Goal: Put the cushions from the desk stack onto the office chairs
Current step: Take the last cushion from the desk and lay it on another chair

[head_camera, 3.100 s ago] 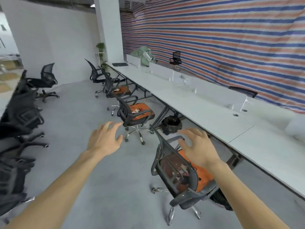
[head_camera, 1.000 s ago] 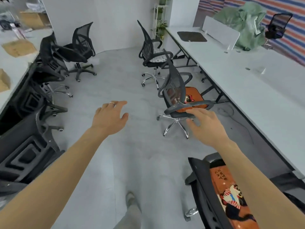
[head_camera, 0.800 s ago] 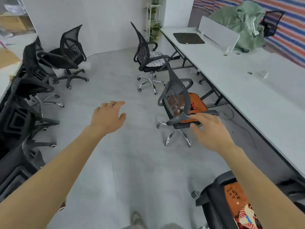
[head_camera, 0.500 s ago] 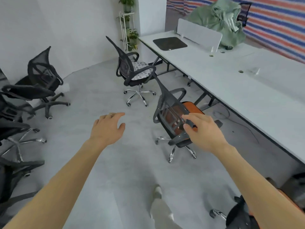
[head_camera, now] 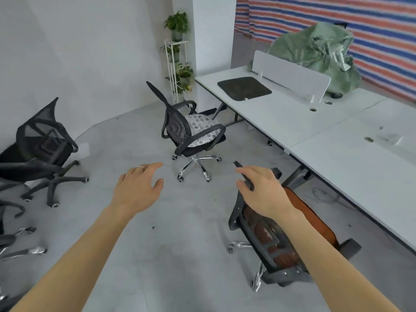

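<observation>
No legible writing on anything in view; patterned grey-white cushion (head_camera: 201,128) sits on the seat of the far office chair (head_camera: 191,136); orange cushion (head_camera: 311,218) sits on the near office chair (head_camera: 270,235), print not readable here. Dark flat cushion (head_camera: 244,88) lies alone on the desk (head_camera: 337,149) near its far end, close to the white divider panel (head_camera: 290,75). Versus half a second ago: view has advanced, near chair now at lower right, far chair closer to centre. Left hand (head_camera: 137,188) empty, grip wide, fingers spread over bare floor (head_camera: 157,244); right hand (head_camera: 263,190) empty, grip wide, over the near chair's backrest top, contact uncertain. Open floor between the two chairs; black chairs (head_camera: 42,152) crowd the left edge.
</observation>
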A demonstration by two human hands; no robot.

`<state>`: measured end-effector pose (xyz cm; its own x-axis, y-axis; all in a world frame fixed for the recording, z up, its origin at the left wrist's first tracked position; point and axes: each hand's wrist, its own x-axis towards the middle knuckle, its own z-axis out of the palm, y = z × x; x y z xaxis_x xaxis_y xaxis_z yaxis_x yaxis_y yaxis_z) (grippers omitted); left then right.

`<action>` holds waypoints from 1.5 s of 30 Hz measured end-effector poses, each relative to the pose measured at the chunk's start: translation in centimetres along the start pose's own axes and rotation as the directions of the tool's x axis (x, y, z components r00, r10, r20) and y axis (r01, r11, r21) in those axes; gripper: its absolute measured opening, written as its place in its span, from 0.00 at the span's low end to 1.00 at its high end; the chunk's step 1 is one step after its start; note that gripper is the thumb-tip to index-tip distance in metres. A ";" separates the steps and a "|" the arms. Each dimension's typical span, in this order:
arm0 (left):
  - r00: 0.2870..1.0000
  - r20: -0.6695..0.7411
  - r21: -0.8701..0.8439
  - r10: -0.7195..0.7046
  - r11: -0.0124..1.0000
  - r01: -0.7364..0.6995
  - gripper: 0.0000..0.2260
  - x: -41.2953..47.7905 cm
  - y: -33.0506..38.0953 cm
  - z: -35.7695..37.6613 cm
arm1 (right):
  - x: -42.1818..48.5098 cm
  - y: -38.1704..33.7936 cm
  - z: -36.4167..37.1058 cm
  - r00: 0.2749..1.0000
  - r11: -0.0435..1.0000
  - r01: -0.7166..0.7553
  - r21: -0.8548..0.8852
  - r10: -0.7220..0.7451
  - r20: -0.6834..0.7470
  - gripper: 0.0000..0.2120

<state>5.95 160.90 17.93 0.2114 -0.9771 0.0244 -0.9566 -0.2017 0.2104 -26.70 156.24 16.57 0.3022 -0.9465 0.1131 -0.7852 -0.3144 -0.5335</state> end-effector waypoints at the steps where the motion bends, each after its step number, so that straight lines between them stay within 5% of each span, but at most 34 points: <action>1: 1.000 0.002 0.001 0.001 1.000 -0.001 0.22 1.9 -0.8 0.1 | 2.0 -0.2 0.4 1.000 1.000 0.004 -0.001 -0.004 -0.003 0.24; 16: 0.951 0.099 -0.015 0.293 0.956 -0.293 0.23 40.8 -5.1 1.3 | 30.3 -1.6 3.5 0.951 0.952 -0.291 -0.090 0.278 -0.135 0.19; 27: 0.780 0.143 -0.017 0.609 0.790 -0.613 0.24 60.4 7.2 5.9 | 42.1 7.1 1.4 0.813 0.842 -0.539 -0.007 0.518 -0.265 0.21; 39: 0.721 0.212 0.001 0.660 0.738 -0.675 0.24 79.9 20.0 11.9 | 59.8 21.6 -0.5 0.723 0.750 -0.660 0.041 0.649 -0.238 0.20; 45: 0.684 0.386 -0.019 0.620 0.746 -0.665 0.24 89.6 25.7 21.6 | 66.8 31.3 3.0 0.649 0.652 -0.758 -0.004 0.754 -0.101 0.22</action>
<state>-4.04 66.69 4.46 -0.5256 -0.8191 -0.2300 -0.8506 0.5010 0.1594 -29.45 83.42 4.89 -0.4506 -0.8586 -0.2445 -0.7434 0.5125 -0.4298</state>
